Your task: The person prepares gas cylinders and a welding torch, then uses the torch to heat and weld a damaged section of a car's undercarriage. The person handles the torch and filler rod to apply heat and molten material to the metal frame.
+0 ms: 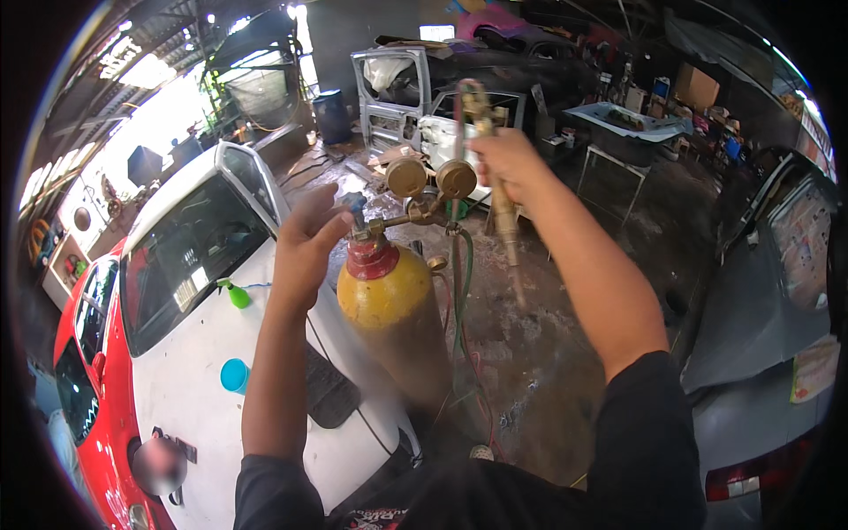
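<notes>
A gas cylinder (389,300) with a yellow shoulder and red neck stands upright in front of me. Its brass regulator (426,208) carries two round gauges, seen from behind. My left hand (309,234) is beside the blue valve knob (355,202), fingers apart and thumb close to it; whether the thumb touches is unclear. In my right hand (512,163) is a brass gas torch (502,212), held upright to the right of the gauges, its thin end pointing down. Red and green hoses (462,291) hang beside the cylinder.
At left, a white car (203,371) bears a green spray bottle (235,293), a blue cup (234,375) and a dark pad (329,393). Beyond it is a red car (97,397). Car doors (389,106) stand behind; grey body panels (751,300) line the right.
</notes>
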The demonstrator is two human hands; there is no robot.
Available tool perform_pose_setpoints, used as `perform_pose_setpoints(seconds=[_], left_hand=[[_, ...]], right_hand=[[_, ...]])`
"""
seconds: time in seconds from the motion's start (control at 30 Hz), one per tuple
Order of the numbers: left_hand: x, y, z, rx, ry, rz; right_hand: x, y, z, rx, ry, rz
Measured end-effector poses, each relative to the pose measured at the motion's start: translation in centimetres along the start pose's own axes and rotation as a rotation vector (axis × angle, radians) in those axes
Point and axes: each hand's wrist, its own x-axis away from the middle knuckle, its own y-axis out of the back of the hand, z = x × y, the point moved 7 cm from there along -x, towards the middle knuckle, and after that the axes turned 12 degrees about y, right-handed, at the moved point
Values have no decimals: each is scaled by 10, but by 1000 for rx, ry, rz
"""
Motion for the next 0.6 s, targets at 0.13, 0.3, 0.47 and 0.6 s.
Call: perform_pose_setpoints(seconds=[0.13, 0.3, 0.47, 0.6], left_hand=[[-22, 24, 21, -540, -246, -160], [-73, 6, 8, -756, -531, 61], [-112, -13, 34, -752, -271, 352], [-112, -18, 40, -798, -370, 81]], right_hand=[[78, 96, -29, 134, 3, -119], [334, 187, -138, 507, -424, -384], [731, 168, -246, 598, -1031, -527], [977, 58, -264, 275, -1592, -891]])
